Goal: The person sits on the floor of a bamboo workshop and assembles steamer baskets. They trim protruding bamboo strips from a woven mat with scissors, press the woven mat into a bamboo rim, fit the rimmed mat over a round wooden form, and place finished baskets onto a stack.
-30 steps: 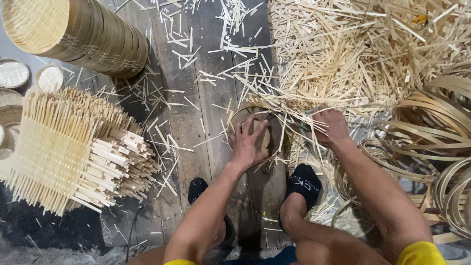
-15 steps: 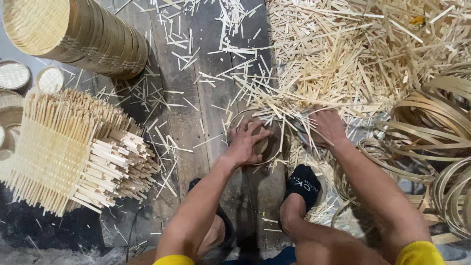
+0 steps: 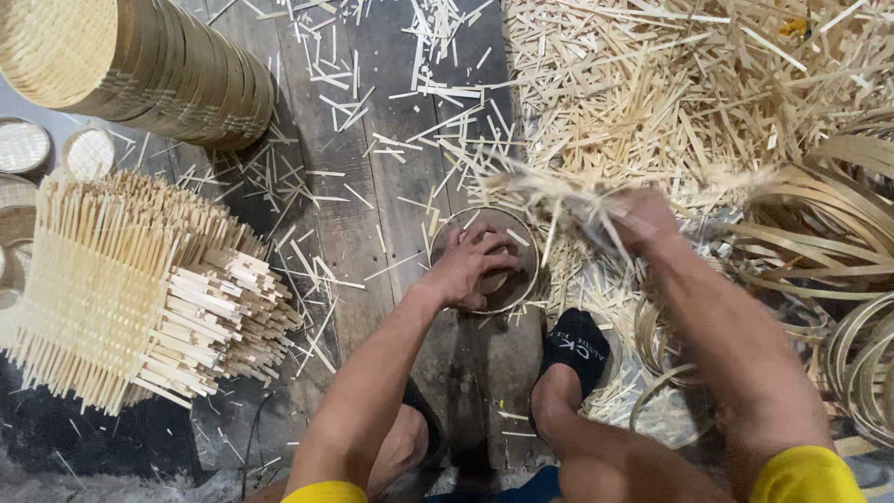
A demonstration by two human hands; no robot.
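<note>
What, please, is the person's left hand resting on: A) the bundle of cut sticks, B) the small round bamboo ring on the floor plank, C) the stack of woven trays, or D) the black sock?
B: the left hand lies spread over the small round bamboo ring on the plank, well clear of the other things.

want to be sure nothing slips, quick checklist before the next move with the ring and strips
1. Left hand pressing inside the ring: ok.
2. Ring flat on the plank: ok.
3. Right hand gripping strips: ok, though blurred.
4. How many strips held: cannot tell.
5. Sock foot apart from the ring: ok.
6. Plank free of scraps around the ring: not ok.
</note>
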